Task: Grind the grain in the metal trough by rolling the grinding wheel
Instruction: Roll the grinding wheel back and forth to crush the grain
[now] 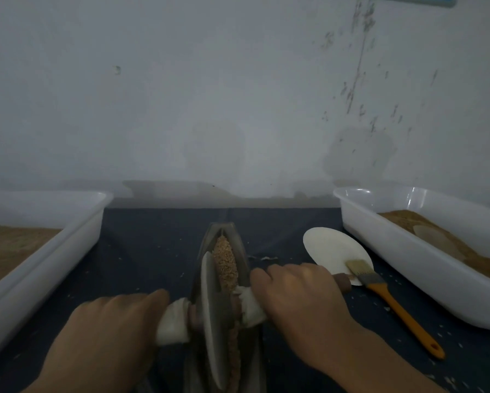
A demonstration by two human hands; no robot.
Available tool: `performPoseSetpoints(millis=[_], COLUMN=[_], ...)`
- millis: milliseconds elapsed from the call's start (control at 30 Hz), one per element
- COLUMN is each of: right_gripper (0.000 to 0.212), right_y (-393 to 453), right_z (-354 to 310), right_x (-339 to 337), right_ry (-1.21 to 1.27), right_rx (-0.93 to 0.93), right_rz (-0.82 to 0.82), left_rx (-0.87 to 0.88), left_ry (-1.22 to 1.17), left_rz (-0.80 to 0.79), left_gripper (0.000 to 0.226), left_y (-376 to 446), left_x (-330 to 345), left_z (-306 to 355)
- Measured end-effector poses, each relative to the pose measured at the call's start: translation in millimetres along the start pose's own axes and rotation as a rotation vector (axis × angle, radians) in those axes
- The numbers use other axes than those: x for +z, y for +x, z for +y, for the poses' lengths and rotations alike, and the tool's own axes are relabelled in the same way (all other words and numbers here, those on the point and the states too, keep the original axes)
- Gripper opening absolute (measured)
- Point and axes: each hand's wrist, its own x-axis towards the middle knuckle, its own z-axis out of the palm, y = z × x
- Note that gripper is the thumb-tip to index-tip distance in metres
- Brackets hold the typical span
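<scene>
Evidently, the wheel is kept upright in the trough at 6 o'clock, so its edge bears on the grain. Its cloth-wrapped axle is gripped by curled fingers of the left hand and right hand, one each side, for balanced rolling.

Dark blue cloth-covered table carries metal trough at centre, white tray left, second white tray right (both hold brown powder), round white disc, orange-handled brush, scattered pale flecks.
</scene>
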Motion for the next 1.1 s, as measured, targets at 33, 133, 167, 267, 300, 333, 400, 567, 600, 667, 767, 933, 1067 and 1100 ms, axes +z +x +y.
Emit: performPoseSetpoints(millis=[33, 133, 167, 267, 300, 333, 400, 567, 600, 667, 767, 933, 1067, 1100], right_gripper=[0.033, 0.033, 0.030, 0.025, 0.026, 0.025, 0.022, 0.041, 0.043, 0.043, 0.041, 0.043, 0.045, 0.041], right_y=[1.4, 15.6, 21.1, 33.9, 34.8, 34.3, 27.8, -1.7, -5.7, -8.0, 5.7, 38.5, 43.2, 39.4], right_z=[1.7, 12.5, 17.1, 27.6, 29.1, 29.0, 24.2, 1.3, 0.2, 0.8, 5.7, 25.9, 29.6, 27.6], right_x=[5.1, 24.8, 33.1, 48.1, 50.1, 49.1, 39.4, -1.4, -5.6, -6.8, 6.5, 54.4, 57.6, 54.2], right_ry=[0.016, 0.030, 0.030, 0.114, 0.130, 0.137, 0.118, 0.031, 0.023, 0.000, -0.017, -0.089, -0.070, -0.054], right_rx=[0.018, 0.073, 0.088, 0.167, 0.185, 0.192, 0.173, 0.040, 0.027, 0.036, 0.075, 0.146, 0.174, 0.182], right_rz=[-0.042, -0.166, -0.188, -0.248, -0.249, -0.251, -0.256, -0.087, -0.053, -0.048, -0.168, -0.200, -0.207, -0.202], left_rx=[-0.006, -0.001, 0.033, 0.073, 0.055, 0.035, 0.031, 0.127, 0.134, 0.125, 0.017, -0.008, 0.016, 0.016], left_ry=[0.014, 0.042, 0.042, 0.047, 0.076, 0.092, 0.076, -0.021, -0.035, -0.011, 0.019, 0.040, 0.095, 0.097], left_rz=[0.025, 0.102, 0.125, 0.174, 0.185, 0.184, 0.164, 0.154, 0.146, 0.156, 0.130, 0.206, 0.249, 0.252], left_gripper=[0.023, 0.041, 0.043, 0.036, 0.033, 0.031, 0.030, 0.048, 0.052, 0.054, 0.037, 0.027, 0.028, 0.028], left_y=[3.1, 27.4, 36.4, 63.5, 69.0, 70.5, 60.7, 7.8, -0.1, -5.5, 9.3, 60.8, 76.3, 73.1], left_x=[2.1, 15.5, 18.3, 16.3, 15.0, 14.4, 13.6, 7.2, 3.8, -3.2, 8.0, 28.3, 27.1, 25.8], left_z=[0.2, -4.9, -6.4, -6.5, -5.3, -4.5, -4.3, -6.5, -6.7, -4.0, -2.2, -6.9, -7.7, -6.5])
